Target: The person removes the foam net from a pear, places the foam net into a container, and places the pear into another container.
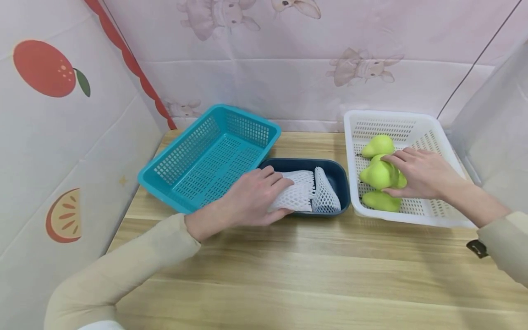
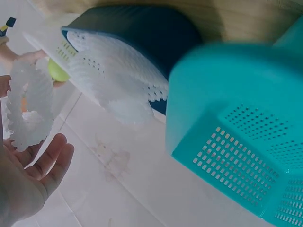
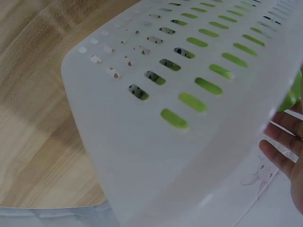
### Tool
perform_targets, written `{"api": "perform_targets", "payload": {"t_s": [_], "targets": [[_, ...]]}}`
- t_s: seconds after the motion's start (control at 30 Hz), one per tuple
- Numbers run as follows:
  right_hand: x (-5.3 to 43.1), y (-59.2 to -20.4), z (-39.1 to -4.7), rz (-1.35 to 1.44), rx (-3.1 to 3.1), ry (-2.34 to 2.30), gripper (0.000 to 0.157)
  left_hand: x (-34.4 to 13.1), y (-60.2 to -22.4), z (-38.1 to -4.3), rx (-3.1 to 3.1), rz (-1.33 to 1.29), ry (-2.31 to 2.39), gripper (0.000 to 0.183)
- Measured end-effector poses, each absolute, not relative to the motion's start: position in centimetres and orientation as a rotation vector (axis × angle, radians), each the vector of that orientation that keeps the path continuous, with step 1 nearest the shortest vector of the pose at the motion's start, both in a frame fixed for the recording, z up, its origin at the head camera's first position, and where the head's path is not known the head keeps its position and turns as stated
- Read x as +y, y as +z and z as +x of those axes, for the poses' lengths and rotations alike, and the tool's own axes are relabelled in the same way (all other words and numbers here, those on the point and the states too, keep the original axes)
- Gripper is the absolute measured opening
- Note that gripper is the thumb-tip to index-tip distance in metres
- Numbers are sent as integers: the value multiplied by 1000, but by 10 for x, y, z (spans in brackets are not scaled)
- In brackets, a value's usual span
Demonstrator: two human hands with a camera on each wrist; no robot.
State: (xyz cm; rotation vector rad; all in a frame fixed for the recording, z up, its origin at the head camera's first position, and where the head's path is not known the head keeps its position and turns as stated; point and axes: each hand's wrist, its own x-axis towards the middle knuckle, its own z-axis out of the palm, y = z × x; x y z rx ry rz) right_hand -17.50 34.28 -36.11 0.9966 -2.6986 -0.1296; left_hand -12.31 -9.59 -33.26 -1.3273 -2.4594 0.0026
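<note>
My left hand (image 1: 257,197) holds a white foam net sleeve (image 1: 290,197) between thumb and fingers, over the dark blue tray (image 1: 343,183). In the left wrist view that sleeve (image 2: 31,106) shows its open, frilled end. Another foam net sleeve (image 1: 327,195) leans in the tray's right part. Over at the white basket (image 1: 439,215), my right hand (image 1: 425,174) grips a green pear (image 1: 377,174), thumb on the near side and fingers on the far side. Further pears, one behind (image 1: 378,145) and one in front (image 1: 381,200), lie around it in the basket.
A teal basket (image 1: 165,195) stands at the left, tilted to the table's edges, close beside the tray. Behind the wooden table (image 1: 288,270) rises a printed fabric wall (image 1: 268,82). More fabric hangs at the left and right sides.
</note>
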Motion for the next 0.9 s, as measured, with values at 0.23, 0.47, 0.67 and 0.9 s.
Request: {"api": "perform_targets", "payload": {"t_s": [0.23, 0.47, 0.67, 0.9], "targets": [[342, -363, -176, 990, -2745, -146, 84, -95, -326, -131, -2490, -1315, 7, 57], [341, -367, -179, 944, -2840, -162, 84, -96, -325, -139, -2480, -1301, -2, 56], [339, -371, -181, 919, -2910, -199, 85, -97, -322, -147, -2470, -1308, -1, 55], [337, -376, -183, 936, -2938, -203, 85, -96, -318, -162, -2477, -1295, 17, 55]]}}
